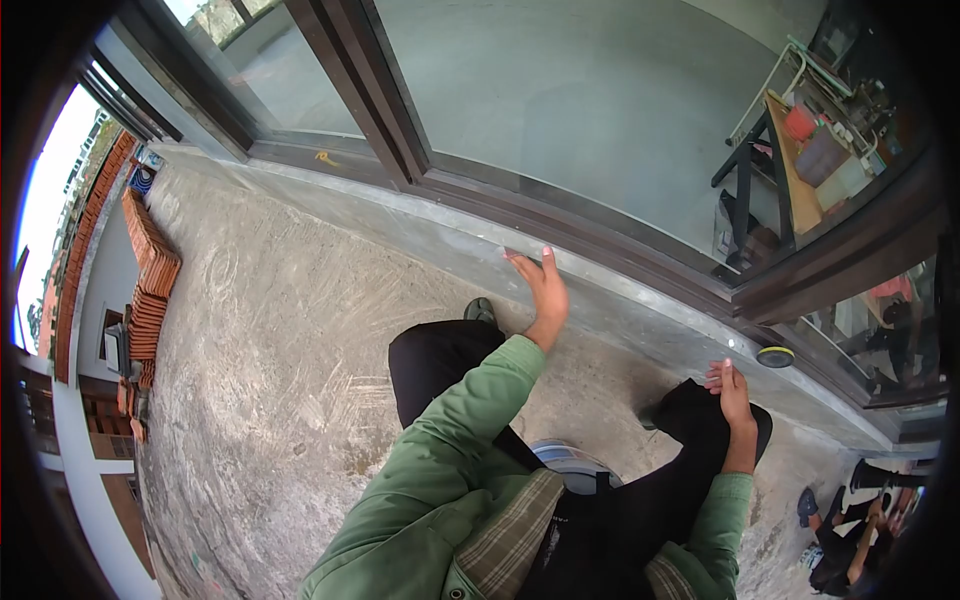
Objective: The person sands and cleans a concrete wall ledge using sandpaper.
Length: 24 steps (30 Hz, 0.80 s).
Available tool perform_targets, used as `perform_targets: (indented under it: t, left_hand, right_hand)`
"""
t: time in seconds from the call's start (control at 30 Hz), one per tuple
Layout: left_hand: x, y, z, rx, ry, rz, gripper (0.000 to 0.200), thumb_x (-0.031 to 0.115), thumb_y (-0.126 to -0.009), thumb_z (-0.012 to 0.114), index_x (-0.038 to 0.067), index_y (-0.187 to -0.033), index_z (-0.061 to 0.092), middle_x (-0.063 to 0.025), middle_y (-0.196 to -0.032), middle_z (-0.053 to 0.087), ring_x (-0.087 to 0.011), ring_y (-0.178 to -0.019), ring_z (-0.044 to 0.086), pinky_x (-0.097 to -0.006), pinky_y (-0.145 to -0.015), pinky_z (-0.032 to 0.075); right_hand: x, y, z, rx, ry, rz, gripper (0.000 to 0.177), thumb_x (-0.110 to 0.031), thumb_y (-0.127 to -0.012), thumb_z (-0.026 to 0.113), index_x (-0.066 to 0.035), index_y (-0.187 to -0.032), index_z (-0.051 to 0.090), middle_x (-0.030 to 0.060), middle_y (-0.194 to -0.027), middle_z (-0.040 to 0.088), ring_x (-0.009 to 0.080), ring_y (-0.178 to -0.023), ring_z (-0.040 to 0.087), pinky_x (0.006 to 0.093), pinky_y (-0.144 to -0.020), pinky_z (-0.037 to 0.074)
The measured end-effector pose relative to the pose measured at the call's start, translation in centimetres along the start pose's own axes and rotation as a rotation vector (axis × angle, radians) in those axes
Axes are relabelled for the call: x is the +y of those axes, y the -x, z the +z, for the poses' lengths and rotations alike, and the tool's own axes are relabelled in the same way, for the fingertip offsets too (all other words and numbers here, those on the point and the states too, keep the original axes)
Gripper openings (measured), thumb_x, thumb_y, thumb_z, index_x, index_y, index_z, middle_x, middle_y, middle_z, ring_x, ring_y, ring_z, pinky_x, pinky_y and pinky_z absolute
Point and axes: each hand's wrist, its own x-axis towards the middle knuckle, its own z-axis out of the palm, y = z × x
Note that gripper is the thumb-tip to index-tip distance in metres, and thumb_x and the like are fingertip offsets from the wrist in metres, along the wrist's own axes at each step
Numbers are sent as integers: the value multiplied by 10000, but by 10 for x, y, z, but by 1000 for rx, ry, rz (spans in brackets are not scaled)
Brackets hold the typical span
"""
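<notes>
My left hand point(543, 292) is raised in front of the low concrete ledge point(640, 285) below the window frame, with its fingers stretched out and nothing in it. Over my right knee is my right hand point(736, 396), thumb up and fingers loosely bent but apart; I see nothing held there. Close beyond it, a round dark disc with a yellow rim point(775, 357) rests at the ledge. A small whitish spot point(731, 343) shows on the ledge near the right fingertips. Both forearms are in green sleeves.
Between my legs is a round blue-and-white container point(575, 463), partly hidden. Dark window frames point(400, 165) run along the ledge, with a small yellow item point(326, 158) on the sill. Stacked orange tiles point(148, 250) stand far left. Another person point(850, 545) sits at lower right.
</notes>
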Motion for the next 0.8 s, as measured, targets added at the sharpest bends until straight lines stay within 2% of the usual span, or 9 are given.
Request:
perform_targets:
  t: [0.17,0.27,0.37,0.43,0.5,0.57,0.63,0.7,0.8]
  left_hand:
    - [17,-79,-44,276,202,-22,825,455,-1012,334,-98,-1473,-69,-256,-1567,-116,-334,-1470,-106,-417,-1196,-16]
    - [9,-54,-25,215,116,67,848,443,-1006,379,-115,-1465,-65,-272,-1562,-107,-349,-1468,-98,-422,-1198,-5]
    - [5,-25,-10,124,42,53,837,430,-1007,383,-113,-1467,-57,-273,-1565,-85,-347,-1471,-77,-405,-1200,5]
    - [13,-51,-18,165,76,1,846,456,-1004,370,-110,-1469,-53,-278,-1565,-67,-347,-1473,-67,-404,-1201,20]
    - [16,-92,-46,308,366,-197,859,494,-999,350,-100,-1475,-48,-275,-1567,-56,-349,-1473,-58,-415,-1199,35]
    - [20,-107,-69,289,414,-208,870,514,-993,346,-94,-1478,-45,-272,-1568,-47,-351,-1473,-48,-417,-1198,44]
    - [21,-103,-65,272,460,-214,882,533,-988,343,-87,-1481,-42,-269,-1570,-38,-352,-1474,-39,-419,-1196,54]
    - [10,-72,-44,211,184,-86,904,548,-978,361,-89,-1482,-35,-266,-1571,-28,-350,-1474,-33,-417,-1195,51]
    - [0,-32,-16,130,25,-57,887,565,-980,327,-52,-1497,-47,-215,-1589,-47,-317,-1479,-28,-410,-1192,56]
  right_hand:
    - [-1,2,2,12,27,-14,628,-517,-1024,309,25,-1130,607,99,-929,637,164,-769,618,288,-709,489]
    - [-2,4,-3,7,40,1,626,-514,-1025,307,25,-1130,609,98,-927,636,163,-763,616,288,-708,489]
    - [-4,-1,1,-5,29,14,625,-512,-1026,306,25,-1130,609,98,-926,635,162,-759,616,287,-706,489]
    - [-4,-2,5,-1,19,11,625,-511,-1026,306,26,-1130,608,98,-925,635,162,-758,616,287,-705,489]
    - [-5,1,6,0,32,-8,627,-515,-1024,310,25,-1131,609,97,-925,634,164,-758,619,288,-703,490]
    - [-3,1,3,4,37,2,624,-513,-1025,311,25,-1132,609,96,-924,633,164,-760,618,288,-706,490]
    - [-2,2,0,7,37,9,622,-511,-1025,312,24,-1133,609,95,-924,631,163,-763,618,289,-708,491]
    - [-2,2,0,-6,72,45,612,-503,-1027,316,24,-1131,608,95,-926,631,161,-768,613,288,-715,489]
    - [-11,0,5,-20,59,3,604,-496,-1029,315,21,-1130,611,96,-930,633,159,-772,611,286,-718,488]
